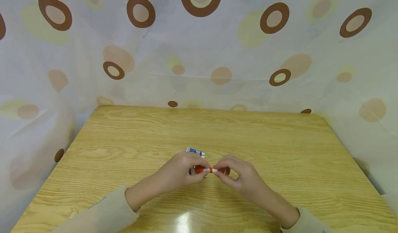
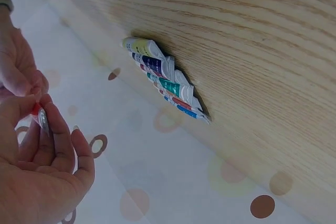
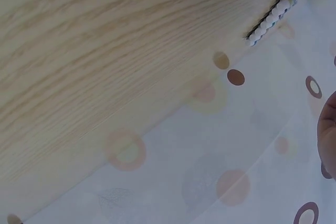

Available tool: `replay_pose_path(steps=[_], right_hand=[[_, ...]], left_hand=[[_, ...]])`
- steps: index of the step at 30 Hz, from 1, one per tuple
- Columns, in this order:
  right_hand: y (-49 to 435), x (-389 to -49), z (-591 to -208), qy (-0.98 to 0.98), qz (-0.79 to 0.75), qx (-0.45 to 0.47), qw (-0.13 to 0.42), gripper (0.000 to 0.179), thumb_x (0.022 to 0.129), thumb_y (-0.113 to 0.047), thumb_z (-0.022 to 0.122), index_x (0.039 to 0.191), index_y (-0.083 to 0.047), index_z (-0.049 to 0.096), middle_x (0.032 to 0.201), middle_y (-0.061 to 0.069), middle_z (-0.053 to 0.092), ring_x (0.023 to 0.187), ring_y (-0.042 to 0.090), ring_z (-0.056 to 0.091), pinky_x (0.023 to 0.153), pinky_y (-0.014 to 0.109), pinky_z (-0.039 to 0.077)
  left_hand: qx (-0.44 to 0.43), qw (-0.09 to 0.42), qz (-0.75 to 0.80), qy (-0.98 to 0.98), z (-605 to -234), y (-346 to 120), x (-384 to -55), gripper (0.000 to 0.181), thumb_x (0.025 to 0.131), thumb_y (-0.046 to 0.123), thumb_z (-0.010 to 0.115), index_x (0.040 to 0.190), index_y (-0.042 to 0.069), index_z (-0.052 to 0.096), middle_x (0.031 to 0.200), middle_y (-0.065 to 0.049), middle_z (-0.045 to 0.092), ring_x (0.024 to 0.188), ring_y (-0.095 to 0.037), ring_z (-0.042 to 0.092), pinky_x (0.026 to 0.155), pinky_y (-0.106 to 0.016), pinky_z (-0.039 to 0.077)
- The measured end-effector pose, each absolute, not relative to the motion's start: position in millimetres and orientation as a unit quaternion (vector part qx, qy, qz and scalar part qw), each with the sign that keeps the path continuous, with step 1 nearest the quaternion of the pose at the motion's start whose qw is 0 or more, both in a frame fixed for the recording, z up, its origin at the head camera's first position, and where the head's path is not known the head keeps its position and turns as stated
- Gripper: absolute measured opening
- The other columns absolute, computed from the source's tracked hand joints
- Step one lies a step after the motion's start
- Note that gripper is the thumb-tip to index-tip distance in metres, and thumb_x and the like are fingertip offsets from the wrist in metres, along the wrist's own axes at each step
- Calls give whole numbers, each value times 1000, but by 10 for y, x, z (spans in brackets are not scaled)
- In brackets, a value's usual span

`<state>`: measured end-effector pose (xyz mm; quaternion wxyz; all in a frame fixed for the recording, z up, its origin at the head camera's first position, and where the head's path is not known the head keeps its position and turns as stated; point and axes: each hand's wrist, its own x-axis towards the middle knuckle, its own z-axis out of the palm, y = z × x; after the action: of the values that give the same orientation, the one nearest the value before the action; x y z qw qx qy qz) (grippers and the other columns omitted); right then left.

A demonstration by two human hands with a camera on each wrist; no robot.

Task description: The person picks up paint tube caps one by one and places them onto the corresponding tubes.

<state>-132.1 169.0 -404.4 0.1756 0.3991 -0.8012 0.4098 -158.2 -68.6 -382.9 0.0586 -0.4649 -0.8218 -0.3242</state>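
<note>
My left hand (image 1: 183,170) pinches a small red-labelled paint tube (image 1: 199,170) between thumb and fingers, above the wooden table. At the tube's other end, my right hand (image 1: 244,176) pinches the white cap (image 1: 215,170) with thumb and forefinger. The tube lies level, its cap pointing right. In the left wrist view the red tube (image 2: 43,119) shows its silvery end between the left fingers. Several other paint tubes (image 2: 163,80) with yellow, dark blue, green, red and blue labels lie side by side on the table; in the head view the left hand hides most of them.
The light wooden table (image 1: 264,139) reaches back to a white curtain (image 1: 202,46) with brown rings and pale spots, which also hangs at both sides. White caps (image 3: 269,22) of the tube row line up in the right wrist view.
</note>
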Motion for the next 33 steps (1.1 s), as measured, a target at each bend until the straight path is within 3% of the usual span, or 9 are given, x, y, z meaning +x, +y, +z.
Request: replay_pose_path(steps=[13, 22, 29, 33], right_hand=[[1690, -1330, -4076, -794, 413, 413, 170, 22, 86, 5, 77, 100, -11, 74, 90, 0, 73, 77, 7, 60, 67, 17, 53], [1719, -1329, -4093, -797, 394, 416, 191, 32, 79, 4, 82, 108, -8, 72, 98, 4, 73, 80, 12, 63, 71, 15, 52], [1711, -1312, -4089, -784, 375, 443, 220, 11, 96, -15, 74, 104, -8, 70, 101, 2, 69, 84, 11, 62, 76, 15, 54], [1690, -1307, -4094, -780, 372, 453, 221, 9, 100, -16, 68, 98, -8, 71, 99, -1, 66, 84, 11, 63, 79, 15, 55]], left_hand=[[-466, 55, -311, -827, -3835, -695, -1555, 4, 94, 12, 75, 96, 11, 78, 88, 3, 75, 72, 0, 56, 69, -11, 47], [-470, 49, -314, -824, -3863, -696, -1547, 5, 93, 10, 75, 96, 9, 79, 92, 1, 78, 74, 0, 60, 70, -9, 49], [-462, 17, -330, -823, -3872, -709, -1529, 5, 93, 7, 74, 95, 8, 79, 87, 1, 76, 72, 1, 57, 68, -9, 49], [-458, 4, -330, -825, -3878, -714, -1516, 6, 93, 8, 74, 97, 10, 79, 91, 2, 78, 78, 0, 62, 73, -10, 51]])
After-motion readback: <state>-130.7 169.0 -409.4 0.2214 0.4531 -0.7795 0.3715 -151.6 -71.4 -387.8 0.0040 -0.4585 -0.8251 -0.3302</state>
